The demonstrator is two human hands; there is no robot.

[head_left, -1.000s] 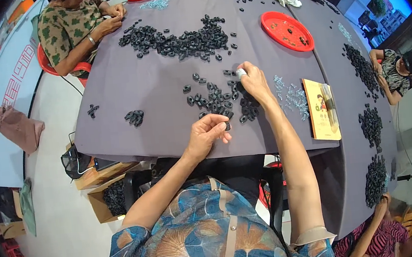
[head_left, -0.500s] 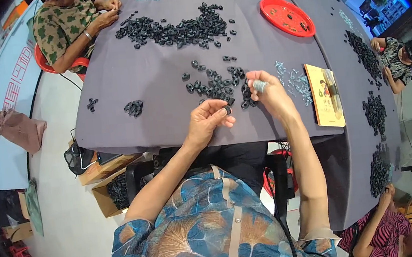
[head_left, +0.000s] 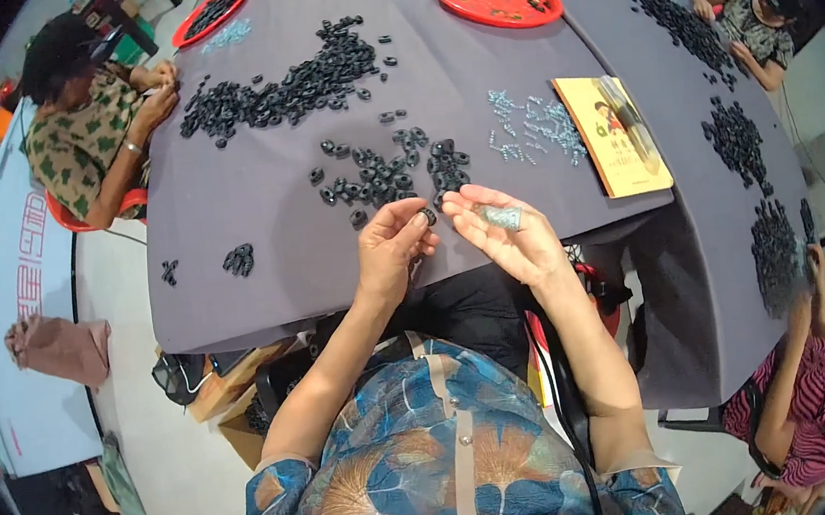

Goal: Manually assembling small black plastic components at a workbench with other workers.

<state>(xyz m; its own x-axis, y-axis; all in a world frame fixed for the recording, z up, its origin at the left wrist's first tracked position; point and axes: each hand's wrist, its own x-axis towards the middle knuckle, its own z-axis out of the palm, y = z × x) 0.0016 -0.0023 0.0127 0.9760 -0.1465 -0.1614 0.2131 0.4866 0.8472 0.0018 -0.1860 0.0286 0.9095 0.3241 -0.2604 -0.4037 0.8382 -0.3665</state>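
Observation:
My left hand (head_left: 394,254) pinches a small black oval part (head_left: 427,217) between thumb and fingertips, just over the table's near edge. Close beside it, my right hand (head_left: 520,246) has its fingers drawn together toward that part. A pale, shiny wrap (head_left: 499,216) goes round one of its digits. Whatever its fingertips hold is too small to make out. Beyond my hands lies a loose group of black parts (head_left: 374,176), with a narrower cluster (head_left: 447,161) to its right. Small silvery-blue pieces, apparently screws (head_left: 541,125), are scattered farther right.
A yellow book (head_left: 610,146) with a clear case on it lies at the right. A red tray (head_left: 500,19) and a large black heap (head_left: 285,95) are farther back. Small piles (head_left: 239,261) sit at left. Co-workers sit left (head_left: 84,141) and right (head_left: 758,25).
My right hand has come down and left, from over the black cluster to beside my left hand. My left hand still pinches the black part. The whole view has shifted.

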